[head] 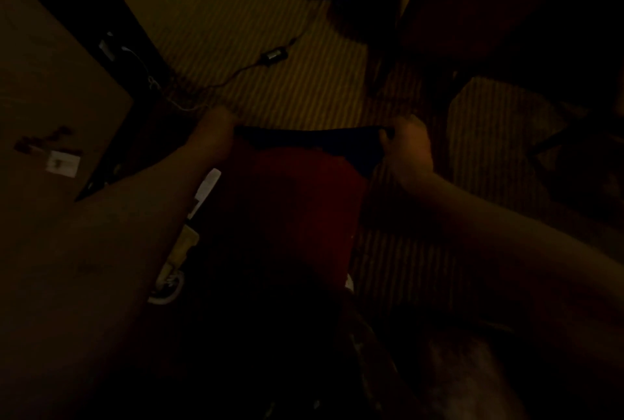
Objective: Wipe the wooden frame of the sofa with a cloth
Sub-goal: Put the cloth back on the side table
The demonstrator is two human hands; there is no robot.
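Both forearms bare; no sleeves in view.

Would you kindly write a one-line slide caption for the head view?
Dim head view: left hand and right hand hold a dark red cloth stretched between them above a striped carpet.

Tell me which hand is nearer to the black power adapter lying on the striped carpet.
Left. The left hand grips the cloth's left corner just below the adapter; the right hand grips the other corner, farther off to the right.
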